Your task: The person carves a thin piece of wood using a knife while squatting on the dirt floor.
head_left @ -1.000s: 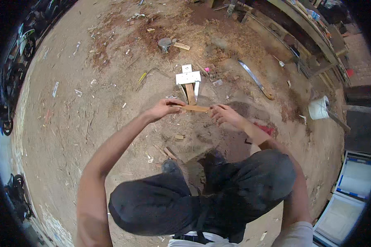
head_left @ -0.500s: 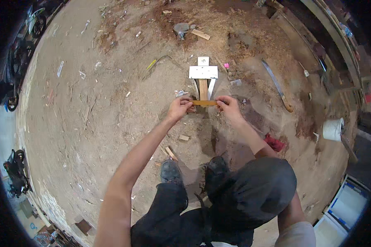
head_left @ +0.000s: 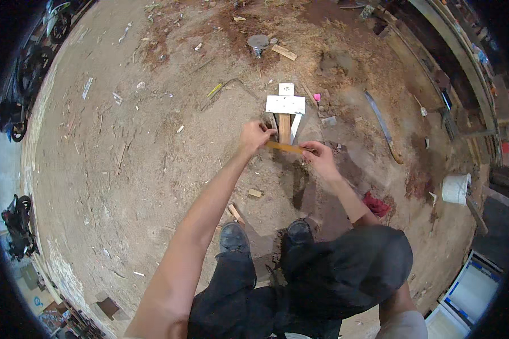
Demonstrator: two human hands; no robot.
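My left hand pinches one end of a narrow, flat yellow-brown strip, and my right hand pinches the other. Stretched between them, the strip slants a little, its left end higher. What it is made of I cannot tell. Just beyond it on the ground lies a wooden piece with a brown wooden bar, slanting side strips and a white cross board. The strip overlaps the near end of that bar in view; whether they touch I cannot tell.
A machete-like curved blade lies at the right, near a white bucket. A red cloth is beside my right forearm. Small wood offcuts litter the dirt floor. Motorcycles stand along the left edge.
The strip has gone from level to slanting, its right end now lower. My right hand has come down slightly, and the whole view has shifted a little.
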